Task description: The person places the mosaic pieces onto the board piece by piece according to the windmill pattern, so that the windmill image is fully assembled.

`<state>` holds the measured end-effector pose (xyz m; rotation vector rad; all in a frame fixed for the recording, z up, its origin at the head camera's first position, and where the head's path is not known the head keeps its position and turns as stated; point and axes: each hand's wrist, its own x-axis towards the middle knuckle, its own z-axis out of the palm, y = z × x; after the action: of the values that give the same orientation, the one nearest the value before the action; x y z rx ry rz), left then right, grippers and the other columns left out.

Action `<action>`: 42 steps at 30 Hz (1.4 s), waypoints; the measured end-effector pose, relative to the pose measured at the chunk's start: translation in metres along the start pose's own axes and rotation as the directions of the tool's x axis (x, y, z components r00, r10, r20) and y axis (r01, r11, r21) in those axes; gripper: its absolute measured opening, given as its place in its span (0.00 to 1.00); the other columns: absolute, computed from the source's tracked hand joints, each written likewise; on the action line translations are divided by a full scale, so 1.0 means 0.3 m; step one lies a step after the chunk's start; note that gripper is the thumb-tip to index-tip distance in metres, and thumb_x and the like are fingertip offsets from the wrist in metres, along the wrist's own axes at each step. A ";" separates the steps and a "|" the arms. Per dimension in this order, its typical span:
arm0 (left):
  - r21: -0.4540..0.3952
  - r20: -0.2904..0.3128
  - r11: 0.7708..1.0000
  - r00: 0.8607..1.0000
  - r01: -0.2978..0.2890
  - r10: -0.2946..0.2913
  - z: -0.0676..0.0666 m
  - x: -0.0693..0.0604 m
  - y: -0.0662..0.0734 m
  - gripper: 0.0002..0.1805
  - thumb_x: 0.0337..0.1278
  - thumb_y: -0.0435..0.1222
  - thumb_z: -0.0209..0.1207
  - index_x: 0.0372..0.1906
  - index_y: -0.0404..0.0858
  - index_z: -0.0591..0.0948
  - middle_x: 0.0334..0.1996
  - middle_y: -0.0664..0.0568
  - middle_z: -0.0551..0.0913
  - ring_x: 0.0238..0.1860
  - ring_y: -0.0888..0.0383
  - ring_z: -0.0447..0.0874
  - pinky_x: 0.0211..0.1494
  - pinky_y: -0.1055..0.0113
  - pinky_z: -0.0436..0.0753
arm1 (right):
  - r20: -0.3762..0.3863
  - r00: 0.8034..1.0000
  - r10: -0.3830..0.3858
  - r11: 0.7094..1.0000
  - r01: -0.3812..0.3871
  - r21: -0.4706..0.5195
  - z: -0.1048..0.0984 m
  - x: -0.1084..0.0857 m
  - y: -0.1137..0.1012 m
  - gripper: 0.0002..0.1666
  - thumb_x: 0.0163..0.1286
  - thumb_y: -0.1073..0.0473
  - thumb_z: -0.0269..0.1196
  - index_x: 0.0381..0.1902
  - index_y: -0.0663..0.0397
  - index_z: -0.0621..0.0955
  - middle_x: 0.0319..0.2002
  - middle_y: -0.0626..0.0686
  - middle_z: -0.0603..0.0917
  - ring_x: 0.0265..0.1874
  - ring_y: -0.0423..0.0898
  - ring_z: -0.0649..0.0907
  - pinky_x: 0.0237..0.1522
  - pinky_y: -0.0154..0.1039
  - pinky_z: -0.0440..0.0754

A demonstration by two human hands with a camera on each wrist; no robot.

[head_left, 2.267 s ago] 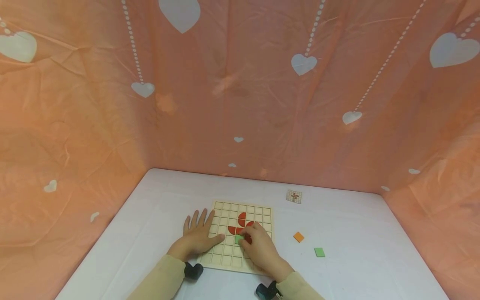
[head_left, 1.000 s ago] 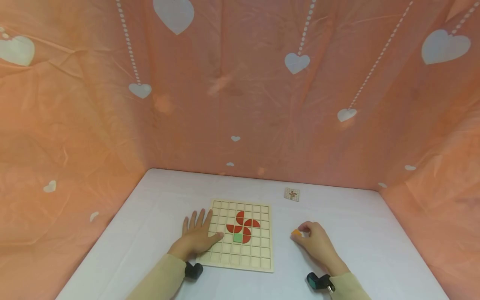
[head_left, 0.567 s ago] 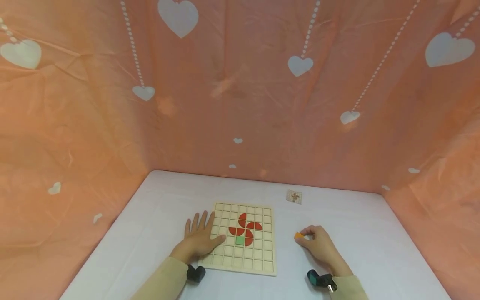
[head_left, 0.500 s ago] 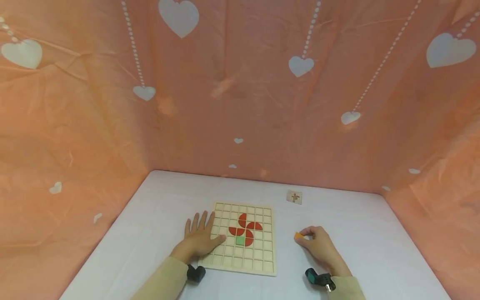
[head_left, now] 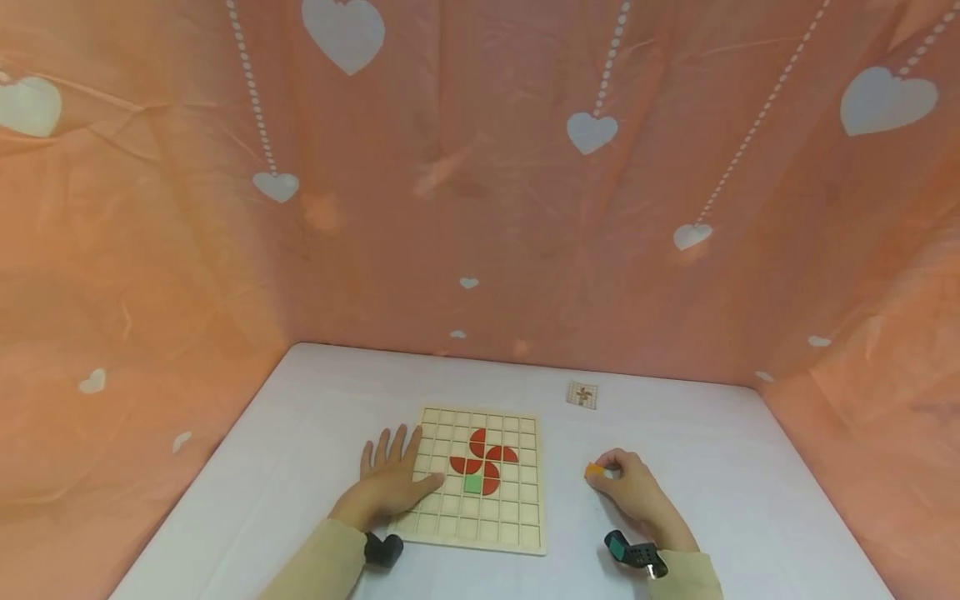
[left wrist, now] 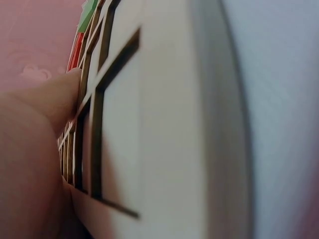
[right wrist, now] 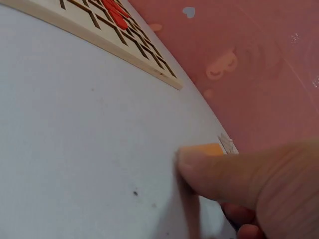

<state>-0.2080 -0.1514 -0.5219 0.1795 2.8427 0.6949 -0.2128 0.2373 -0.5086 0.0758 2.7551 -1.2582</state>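
A light wooden grid board (head_left: 506,533) lies on the white table, with several red rounded pieces (head_left: 491,477) forming a pinwheel in its cells. One green square tile (head_left: 472,483) sits in a cell below the pinwheel's centre. My left hand (head_left: 390,483) rests with spread fingers along the board's left edge, the thumb over its cells. To the right of the board, my right hand (head_left: 636,490) pinches an orange square tile (head_left: 595,470) between thumb and fingers. In the right wrist view the thumb covers part of that orange tile (right wrist: 212,148).
A small card (head_left: 582,395) printed with a pinwheel grid lies behind and right of the board. Orange curtain (head_left: 450,208) with white hearts encloses the table at the back and sides. Black wrist cameras (head_left: 383,550) sit on both wrists.
My right hand has left the green tile in the board, moved right and picked up the orange tile. A second loose green tile there is now out of sight. The left hand stays put.
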 end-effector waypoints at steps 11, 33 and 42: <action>-0.007 -0.006 1.000 1.000 -0.007 0.007 0.008 0.007 -0.015 0.54 0.58 0.66 0.49 0.77 0.38 0.44 0.76 0.38 0.37 0.74 0.38 0.26 0.69 0.41 0.24 | -0.037 0.995 0.097 0.983 -0.090 0.159 -0.006 0.004 -0.018 0.10 0.65 0.56 0.65 0.39 0.56 0.82 0.34 0.51 0.82 0.37 0.49 0.76 0.39 0.40 0.71; -0.010 0.001 1.000 1.000 -0.004 0.004 0.002 -0.005 -0.003 0.53 0.59 0.65 0.50 0.77 0.38 0.45 0.76 0.38 0.38 0.74 0.38 0.27 0.69 0.42 0.24 | 0.100 0.963 -0.249 0.929 0.208 0.306 0.273 -0.115 -0.276 0.08 0.67 0.58 0.64 0.40 0.57 0.80 0.32 0.50 0.82 0.30 0.46 0.80 0.30 0.35 0.80; 0.000 -0.018 1.000 1.000 -0.010 0.010 0.002 -0.002 -0.007 0.54 0.58 0.67 0.50 0.77 0.39 0.46 0.76 0.38 0.39 0.74 0.38 0.27 0.69 0.42 0.25 | 0.138 0.937 -0.320 0.939 0.294 0.178 0.388 -0.150 -0.333 0.03 0.68 0.55 0.64 0.36 0.46 0.81 0.30 0.42 0.81 0.30 0.40 0.78 0.32 0.33 0.77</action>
<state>-0.2073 -0.1530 -0.5233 0.1880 2.8612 0.7022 -0.1679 0.0839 -0.5040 -0.4455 2.5917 -1.4745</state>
